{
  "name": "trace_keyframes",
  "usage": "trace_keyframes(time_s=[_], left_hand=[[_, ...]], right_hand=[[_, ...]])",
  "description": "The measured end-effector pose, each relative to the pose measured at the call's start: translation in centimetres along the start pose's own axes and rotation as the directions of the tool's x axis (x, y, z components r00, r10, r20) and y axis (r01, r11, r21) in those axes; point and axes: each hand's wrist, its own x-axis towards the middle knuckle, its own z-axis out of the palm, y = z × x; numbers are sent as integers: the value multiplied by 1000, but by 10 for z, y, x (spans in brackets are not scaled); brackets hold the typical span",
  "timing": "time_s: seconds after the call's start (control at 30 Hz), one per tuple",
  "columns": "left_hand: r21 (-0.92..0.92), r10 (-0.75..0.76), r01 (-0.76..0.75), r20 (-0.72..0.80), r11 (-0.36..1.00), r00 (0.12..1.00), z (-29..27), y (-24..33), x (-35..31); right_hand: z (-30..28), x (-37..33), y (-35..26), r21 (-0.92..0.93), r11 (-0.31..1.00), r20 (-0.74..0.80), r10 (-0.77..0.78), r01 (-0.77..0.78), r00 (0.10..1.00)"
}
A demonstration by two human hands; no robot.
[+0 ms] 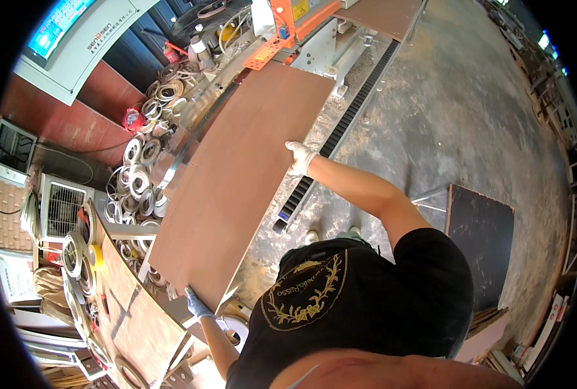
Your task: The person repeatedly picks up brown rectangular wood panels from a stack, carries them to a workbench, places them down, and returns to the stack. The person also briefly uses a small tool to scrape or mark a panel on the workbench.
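A long brown wooden board stretches from near my body up to an orange and white machine at the far end. My right hand, in a whitish glove, grips the board's right long edge, with the thumb side on top and the other fingers partly hidden. At the near left end, my left hand in a blue-grey glove holds the board's end edge; part of its grip is hidden. The board's far end lies beside the machine's orange bracket.
A black roller track runs along the machine's right side. Many rolls of edge banding are heaped to the left. A plywood table stands at the near left. On the right, a dark panel rises from the concrete floor.
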Motion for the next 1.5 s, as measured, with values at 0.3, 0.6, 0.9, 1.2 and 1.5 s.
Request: trace_keyframes(time_s=[0.3,0.6,0.9,1.2,1.5], left_hand=[[-110,-133,188,385,976,914,17,53,114],[-106,-217,273,369,956,904,-4,48,124],[-28,-280,318,406,948,870,85,74,76],[-55,-203,270,522,961,829,201,56,105],[276,957,-958,247,81,152,418,58,-120]], right_hand=[[23,106,-3,33,976,-47,-215,217,975],[44,76,1,-24,982,-186,-188,187,964],[25,105,-65,-131,959,-284,-280,252,917],[-15,98,-194,-30,921,-47,-390,389,920],[-198,-128,-229,-524,572,-27,-751,630,659]])
